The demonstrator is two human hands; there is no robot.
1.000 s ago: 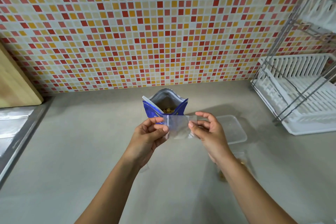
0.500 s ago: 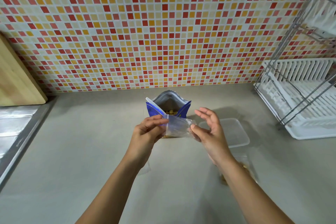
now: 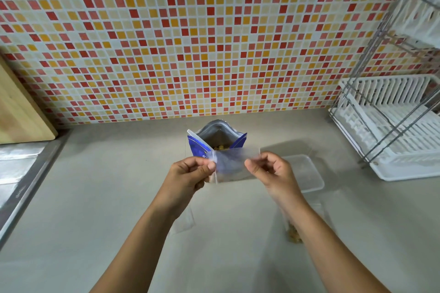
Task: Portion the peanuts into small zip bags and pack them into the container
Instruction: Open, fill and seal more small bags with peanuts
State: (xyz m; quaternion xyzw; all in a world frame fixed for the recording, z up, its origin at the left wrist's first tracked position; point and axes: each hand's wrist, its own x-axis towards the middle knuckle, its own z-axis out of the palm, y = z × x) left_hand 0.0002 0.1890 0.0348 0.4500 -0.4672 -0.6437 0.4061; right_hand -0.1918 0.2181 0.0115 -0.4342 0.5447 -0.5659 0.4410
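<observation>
A small clear zip bag (image 3: 232, 164) is held up between both hands above the grey counter. My left hand (image 3: 190, 173) pinches its left edge and my right hand (image 3: 271, 171) pinches its right top corner. The bag looks empty. Just behind it stands the blue peanut pouch (image 3: 217, 140), open at the top with peanuts showing inside. A clear plastic container (image 3: 307, 173) sits on the counter right of my right hand. Under my right forearm lies a zip bag with peanuts (image 3: 294, 235), partly hidden.
Another empty clear zip bag (image 3: 184, 221) lies flat on the counter below my left wrist. A white dish rack (image 3: 392, 131) with a metal frame stands at the right. A wooden board (image 3: 21, 112) leans at the left above a steel sink edge (image 3: 26, 178).
My right hand had let go of the bag half a second ago and now pinches its right corner again. The bag is stretched flat between both hands.
</observation>
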